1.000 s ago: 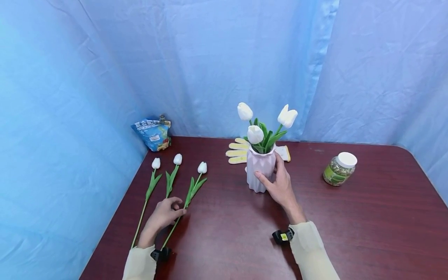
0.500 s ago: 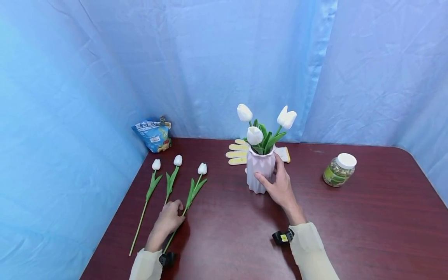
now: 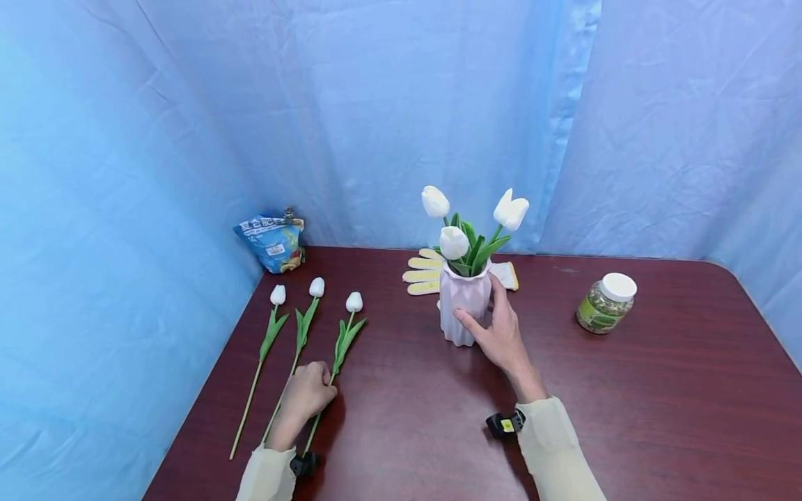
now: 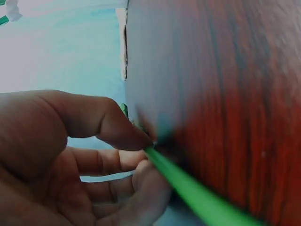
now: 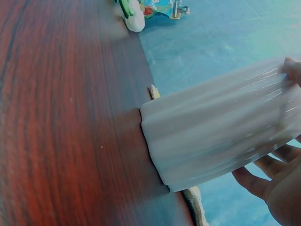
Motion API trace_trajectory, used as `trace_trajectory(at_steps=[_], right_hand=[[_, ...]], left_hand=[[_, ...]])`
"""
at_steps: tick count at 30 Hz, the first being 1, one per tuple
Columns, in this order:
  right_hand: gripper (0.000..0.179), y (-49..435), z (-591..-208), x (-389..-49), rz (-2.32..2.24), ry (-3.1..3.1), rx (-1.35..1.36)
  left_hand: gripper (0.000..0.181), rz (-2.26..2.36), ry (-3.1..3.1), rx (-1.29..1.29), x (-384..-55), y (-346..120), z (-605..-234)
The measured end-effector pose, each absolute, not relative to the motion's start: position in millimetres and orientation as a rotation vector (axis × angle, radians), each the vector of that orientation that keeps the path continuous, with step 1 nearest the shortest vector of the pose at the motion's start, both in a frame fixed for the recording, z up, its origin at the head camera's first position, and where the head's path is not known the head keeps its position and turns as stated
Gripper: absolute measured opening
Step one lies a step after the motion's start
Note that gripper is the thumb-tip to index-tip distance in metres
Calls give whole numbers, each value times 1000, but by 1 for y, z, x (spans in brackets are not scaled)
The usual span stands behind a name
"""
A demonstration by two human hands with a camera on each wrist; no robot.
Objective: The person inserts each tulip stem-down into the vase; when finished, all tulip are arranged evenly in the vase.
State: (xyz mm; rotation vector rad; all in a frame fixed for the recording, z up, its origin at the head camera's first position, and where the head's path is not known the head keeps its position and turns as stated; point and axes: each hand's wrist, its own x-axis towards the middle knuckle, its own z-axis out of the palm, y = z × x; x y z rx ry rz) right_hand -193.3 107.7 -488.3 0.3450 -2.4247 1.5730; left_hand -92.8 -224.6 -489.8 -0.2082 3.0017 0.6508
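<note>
My left hand point(image 3: 307, 393) pinches the green stem point(image 4: 188, 186) of the rightmost loose white tulip point(image 3: 354, 302) between thumb and fingertips, low over the wood. To its left lie two more white tulips, a middle one point(image 3: 317, 287) and an outer one point(image 3: 278, 295), heads pointing away from me. My right hand point(image 3: 501, 337) holds a pale pinkish ribbed vase point(image 3: 460, 306) from its right side, thumb across the front. Upright in this vase stand white tulips point(image 3: 454, 243) with green leaves. The right wrist view shows the vase's lower wall point(image 5: 211, 132) and its base on the table.
Behind the vase lies a yellow-and-white work glove point(image 3: 425, 273). A blue printed bag point(image 3: 273, 243) with a clip stands at the back left corner of the dark red table point(image 3: 401, 417). To the right is a white-lidded jar point(image 3: 606, 304). Blue curtains point(image 3: 388, 125) hang behind.
My left hand has lowered onto the rightmost tulip and taken hold of its stem; that tulip has shifted slightly left. My right hand stays on the vase.
</note>
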Motion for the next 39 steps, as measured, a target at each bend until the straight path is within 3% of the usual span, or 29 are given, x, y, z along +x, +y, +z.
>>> trace_trajectory(at_steps=[11,19,32,39], right_hand=[[88,107,-488,-193,1561,-2410,355],[88,108,-488,-192,1578,-2422,342],[89,107,-489,-194,1578,-2423,336],[88,107,-489,-194,1566,-2426,336]], left_hand=[[6,1299,2643,-413,-94,-228,-493],[27,1793,2174,-318,-96,-238,-499],[14,2150,1854,-175,-95,-243,-510],[20,2399,1649,-109,-96,-236,-517]])
